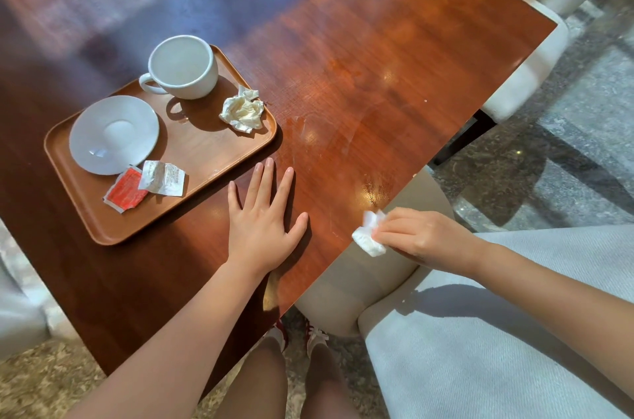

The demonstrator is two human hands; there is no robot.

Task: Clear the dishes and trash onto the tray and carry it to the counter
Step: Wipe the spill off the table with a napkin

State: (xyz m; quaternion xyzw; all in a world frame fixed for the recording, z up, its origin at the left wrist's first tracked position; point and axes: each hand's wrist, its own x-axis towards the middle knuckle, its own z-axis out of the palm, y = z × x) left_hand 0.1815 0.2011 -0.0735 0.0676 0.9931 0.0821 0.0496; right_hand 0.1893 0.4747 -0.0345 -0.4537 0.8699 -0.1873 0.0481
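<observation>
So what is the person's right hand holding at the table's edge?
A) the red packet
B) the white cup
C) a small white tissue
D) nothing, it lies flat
C: the right hand pinches a small white tissue at the near edge of the table, while the white cup and the red packet sit on the tray, and it is the left hand that lies flat.

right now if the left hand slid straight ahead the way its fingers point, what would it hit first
Probably the near right rim of the brown wooden tray. The left hand lies flat on the dark wooden table, its middle fingertips almost at that edge. The crumpled cream napkin sits farther along that line.
</observation>
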